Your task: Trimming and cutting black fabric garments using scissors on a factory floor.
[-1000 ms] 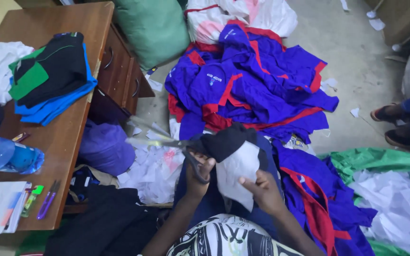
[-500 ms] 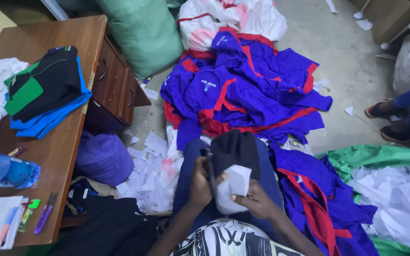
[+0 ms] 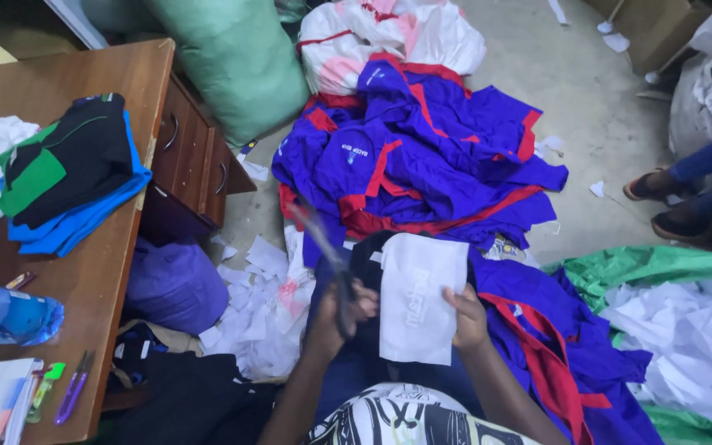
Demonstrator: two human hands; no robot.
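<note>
**Q:** On the floor beside the desk, what did you have in hand?

**A:** On my lap, I held a white paper sheet [image 3: 419, 298] over dark cloth. My right hand [image 3: 465, 317] pinched its right edge, thumb on top. My left hand [image 3: 341, 311] was closed around the handles of dark scissors [image 3: 331, 262], blades blurred and pointing up and away.

**Q:** How did the sheet handle?

**A:** Light and thin, I judged, easily creased or torn. It bowed a little, so a grip at the edge near the middle seemed best, with the lap carrying the rest.

**Q:** And the garments around you?

**A:** Soft and limp. A heap of blue-and-red garments [image 3: 422, 165] lay just ahead of my knees, with more running along my right side.

**Q:** What about containers?

**A:** A stuffed green sack [image 3: 236, 58] leaned against the wooden desk [image 3: 84, 280], which showed drawers I could not see into. A white bag [image 3: 389, 33] behind the heap bulged with pinkish cloth. A green sheet [image 3: 636, 265] at right held white paper scraps [image 3: 686, 330]. On the desk sat folded clothes [image 3: 67, 173] and a plastic bottle [image 3: 6, 317].
</note>
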